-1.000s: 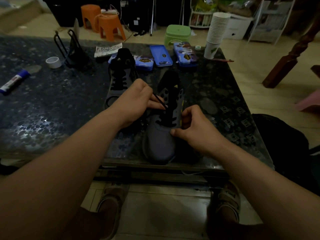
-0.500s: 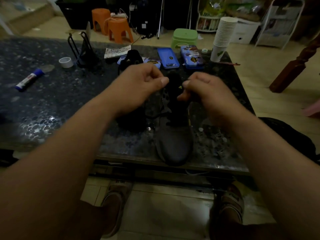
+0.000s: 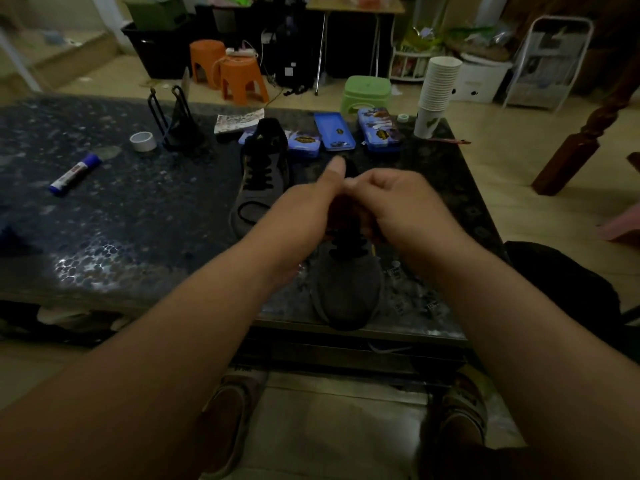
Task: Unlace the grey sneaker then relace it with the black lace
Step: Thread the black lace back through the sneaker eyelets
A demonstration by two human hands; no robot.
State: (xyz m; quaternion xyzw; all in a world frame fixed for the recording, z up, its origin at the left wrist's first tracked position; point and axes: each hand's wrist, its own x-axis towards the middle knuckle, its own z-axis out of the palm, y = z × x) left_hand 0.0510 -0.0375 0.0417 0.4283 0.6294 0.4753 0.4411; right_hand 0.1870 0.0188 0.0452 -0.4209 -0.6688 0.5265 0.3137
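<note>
A grey sneaker (image 3: 349, 289) lies on the dark table (image 3: 138, 220) with its toe at the near edge. Black lace (image 3: 346, 249) crosses its lower eyelets. My left hand (image 3: 304, 209) and my right hand (image 3: 398, 202) meet above the shoe's tongue with fingers curled and thumbs close together. They seem to pinch the lace ends, but the lace between the fingers is hidden. The upper part of the shoe is covered by both hands.
A second grey sneaker (image 3: 261, 181) with black laces lies to the left. Behind stand blue tins (image 3: 334, 131), a stack of paper cups (image 3: 436, 95), a tape roll (image 3: 143, 141), a black wire stand (image 3: 176, 123) and a glue stick (image 3: 74, 174). Stools stand on the floor beyond.
Both hands rose from the shoe's lower eyelets to above its tongue and came together until their fingertips meet. The camera tilted up a little.
</note>
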